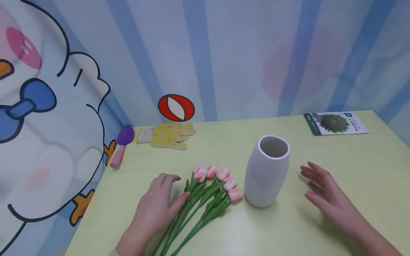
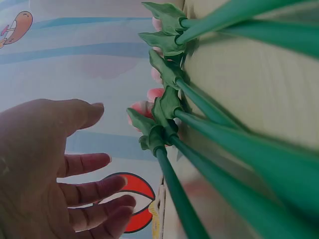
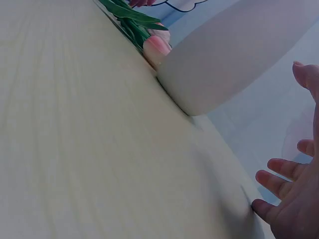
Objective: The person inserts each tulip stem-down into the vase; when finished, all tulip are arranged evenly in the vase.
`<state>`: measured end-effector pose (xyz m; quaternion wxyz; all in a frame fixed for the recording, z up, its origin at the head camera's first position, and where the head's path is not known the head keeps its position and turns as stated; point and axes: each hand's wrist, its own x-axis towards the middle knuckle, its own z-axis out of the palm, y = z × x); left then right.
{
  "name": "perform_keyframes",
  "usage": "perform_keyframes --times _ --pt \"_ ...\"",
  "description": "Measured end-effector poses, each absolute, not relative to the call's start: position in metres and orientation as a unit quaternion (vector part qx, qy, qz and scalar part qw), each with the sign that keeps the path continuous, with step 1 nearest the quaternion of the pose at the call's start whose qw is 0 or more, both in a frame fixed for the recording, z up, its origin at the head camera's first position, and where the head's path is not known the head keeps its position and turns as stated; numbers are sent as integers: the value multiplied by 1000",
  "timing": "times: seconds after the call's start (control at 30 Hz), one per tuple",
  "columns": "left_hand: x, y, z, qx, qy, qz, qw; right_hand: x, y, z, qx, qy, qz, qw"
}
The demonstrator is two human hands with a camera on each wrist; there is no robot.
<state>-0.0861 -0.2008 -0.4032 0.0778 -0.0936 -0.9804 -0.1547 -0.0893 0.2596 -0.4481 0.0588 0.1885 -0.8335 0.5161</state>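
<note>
Several pink tulips (image 1: 223, 174) with green leaves and long stems (image 1: 192, 213) lie on the table, heads pointing away. Above the left side of the stems, my left hand (image 1: 157, 202) hovers with relaxed, spread fingers and holds nothing. The left wrist view shows the same hand (image 2: 65, 164) beside the green stems (image 2: 219, 109), thumb and fingers apart. A white vase (image 1: 266, 177) stands upright just right of the blossoms, its mouth facing up. To its right, my right hand (image 1: 333, 202) is held apart from it, fingers loosely extended. The right wrist view has the vase (image 3: 234, 55) beyond that hand.
A yellow gardening glove (image 1: 168, 136) lies at the back left of the table (image 1: 230, 142). Beside it, at the left edge, is a small trowel (image 1: 122, 144) with a purple blade and pink handle. A flat printed packet (image 1: 336, 123) lies at the back right. A patterned curtain (image 1: 240, 60) hangs behind.
</note>
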Motion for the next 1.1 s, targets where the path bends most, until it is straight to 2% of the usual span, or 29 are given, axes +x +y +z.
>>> perform_keyframes --times 0.23,0.57,0.97,1.1 --pt "-86 -199 -397 -58 -984 -171 8 -93 241 -456 270 -731 626 -7" --pt "-86 -201 -396 -61 -984 -151 -71 -98 210 -453 230 -769 593 -62" --pt "-87 -202 -401 -91 -979 -145 -113 -109 186 -455 205 -778 592 -58" --pt "-87 -208 -397 -94 -971 -166 -142 -110 182 -452 197 -804 558 -60"
